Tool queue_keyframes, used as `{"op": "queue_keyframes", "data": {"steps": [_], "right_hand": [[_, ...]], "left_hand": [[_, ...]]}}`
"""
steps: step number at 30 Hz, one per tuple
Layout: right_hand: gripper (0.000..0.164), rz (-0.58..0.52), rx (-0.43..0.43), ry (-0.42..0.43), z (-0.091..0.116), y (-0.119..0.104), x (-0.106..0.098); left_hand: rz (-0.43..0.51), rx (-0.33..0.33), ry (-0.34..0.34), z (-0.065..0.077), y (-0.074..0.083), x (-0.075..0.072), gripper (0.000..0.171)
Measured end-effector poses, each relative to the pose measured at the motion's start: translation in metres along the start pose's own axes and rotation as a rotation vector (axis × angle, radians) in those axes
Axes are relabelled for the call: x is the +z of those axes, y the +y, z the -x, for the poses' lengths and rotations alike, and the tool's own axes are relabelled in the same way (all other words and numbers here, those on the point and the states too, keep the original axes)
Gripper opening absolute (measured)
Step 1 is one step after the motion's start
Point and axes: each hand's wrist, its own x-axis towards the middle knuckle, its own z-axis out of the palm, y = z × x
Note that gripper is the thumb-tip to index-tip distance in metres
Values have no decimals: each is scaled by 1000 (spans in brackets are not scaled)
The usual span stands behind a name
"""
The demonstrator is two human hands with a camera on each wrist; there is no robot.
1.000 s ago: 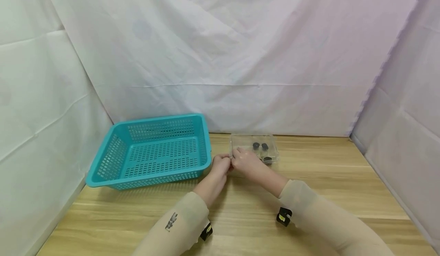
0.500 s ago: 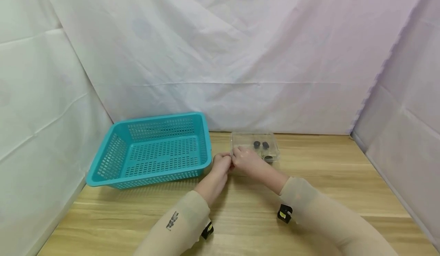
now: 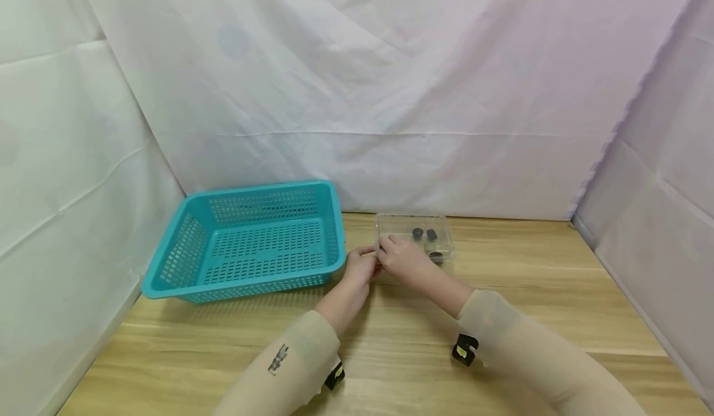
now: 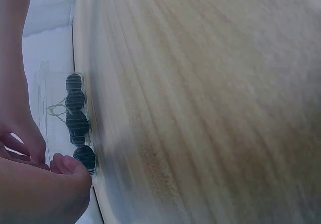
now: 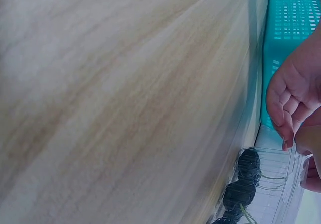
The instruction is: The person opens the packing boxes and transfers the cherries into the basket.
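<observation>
A clear plastic box (image 3: pixel 401 222) with a lid stands near the back curtain. Several dark round things (image 4: pixel 77 123) lie inside, with thin pale-green stalks (image 4: pixel 59 108) among them. At the box's front left corner my left hand (image 3: pixel 359 266) pinches the edge between thumb and fingers. Right beside it, my right hand (image 3: pixel 403 260) has its curled fingers on the lid's rim at the same corner. The right wrist view has the left hand (image 5: pixel 296 93) close against the box (image 5: pixel 276 184). Where the fingertips meet the plastic is partly hidden by the hands.
A turquoise perforated basket (image 3: pixel 251 289) stands to the left of the box, with nothing in it. White curtains (image 3: pixel 390 93) enclose the wooden table (image 3: pixel 530 267) at the back and sides. Small black devices (image 3: pixel 464 349) sit under both wrists.
Both hands stay at the box's front left corner, with only slight finger motion. The head view has shifted a little.
</observation>
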Motion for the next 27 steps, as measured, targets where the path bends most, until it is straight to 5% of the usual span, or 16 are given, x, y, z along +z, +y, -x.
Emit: {"op": "queue_keyframes", "data": {"steps": [18, 27], "right_hand": [[22, 4, 36, 58, 5, 3, -3], [12, -13, 55, 107, 16, 10, -10]], "left_hand": [[46, -21, 8, 0, 0, 1, 45], [84, -61, -3, 2, 2, -2, 39]]}}
